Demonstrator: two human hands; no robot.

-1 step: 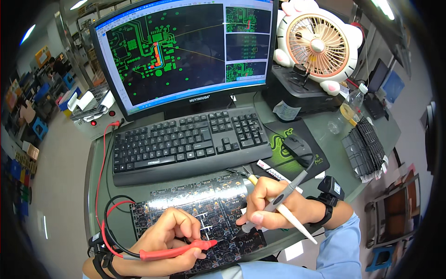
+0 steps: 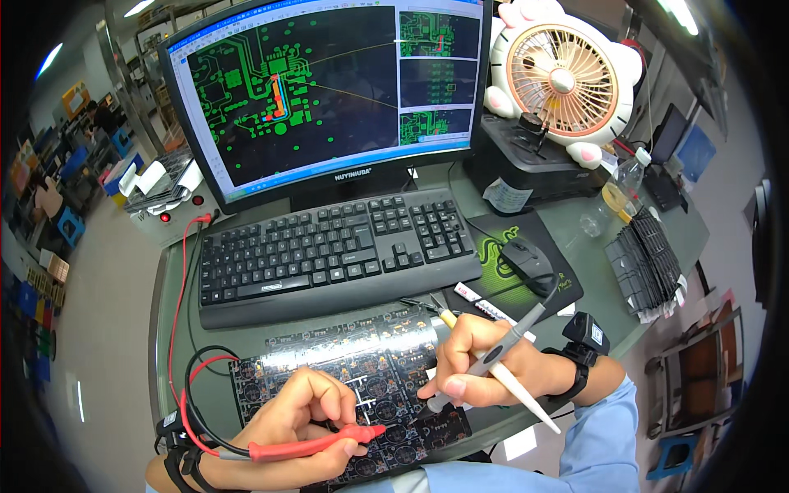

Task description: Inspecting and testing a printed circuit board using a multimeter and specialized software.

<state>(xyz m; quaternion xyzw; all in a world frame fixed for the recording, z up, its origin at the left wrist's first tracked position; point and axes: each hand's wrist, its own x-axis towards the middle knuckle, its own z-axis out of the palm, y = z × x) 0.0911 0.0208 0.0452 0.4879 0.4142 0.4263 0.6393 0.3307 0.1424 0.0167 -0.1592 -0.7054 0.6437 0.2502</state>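
Note:
My left hand (image 2: 306, 407) is closed around a red test probe (image 2: 296, 448), whose tip end hovers over or touches a dark panel of circuit boards (image 2: 267, 374); I cannot tell which. A red lead trails from the probe. My right hand (image 2: 472, 361) grips a grey pen-shaped tool (image 2: 516, 333) with a dark oval on its barrel, its lower end down at the board. Held across the same hand is a white pen-like stick (image 2: 530, 400) with a yellowish upper part. Both tool tips are too small to make out.
Behind the boards lies a black keyboard (image 2: 329, 255), with a monitor (image 2: 329, 99) showing a green circuit layout. A mouse (image 2: 528, 261) rests on a pad to the right. Further off stand a fan (image 2: 561, 80), a plastic bottle (image 2: 629, 181) and a stack of dark boards (image 2: 645, 263).

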